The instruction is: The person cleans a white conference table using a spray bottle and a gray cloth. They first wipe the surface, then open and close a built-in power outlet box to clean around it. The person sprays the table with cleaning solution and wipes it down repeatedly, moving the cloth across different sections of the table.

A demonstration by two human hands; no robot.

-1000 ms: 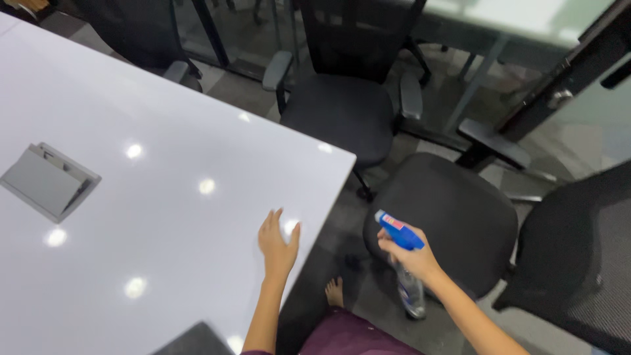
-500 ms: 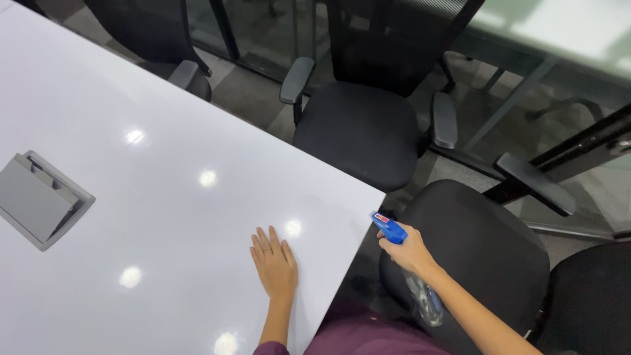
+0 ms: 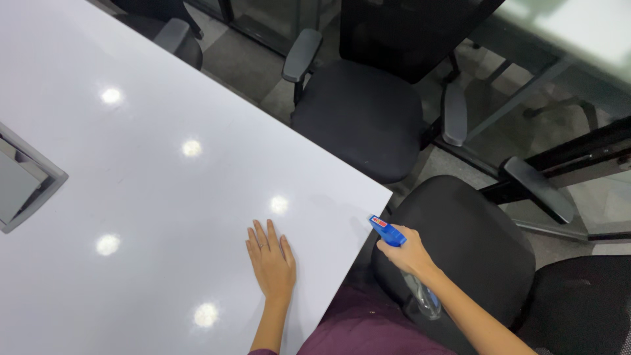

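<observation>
My left hand (image 3: 271, 261) lies flat, palm down and fingers together, on the glossy white table (image 3: 151, 190) near its right edge. My right hand (image 3: 407, 253) grips a spray bottle (image 3: 394, 238) with a blue trigger head and a clear body that hangs down below my wrist. The bottle's nozzle points toward the table corner, just off the table's edge and above a black office chair (image 3: 470, 243).
A grey cable hatch (image 3: 26, 177) is set into the table at the left. Black office chairs (image 3: 358, 112) stand around the table's far side and corner. A glass-topped desk (image 3: 578, 39) is at the upper right. Ceiling lights reflect on the table.
The view has moved in closer to the table. My left hand stays flat on the table, while the bottle in my right hand has come nearer to the table edge.
</observation>
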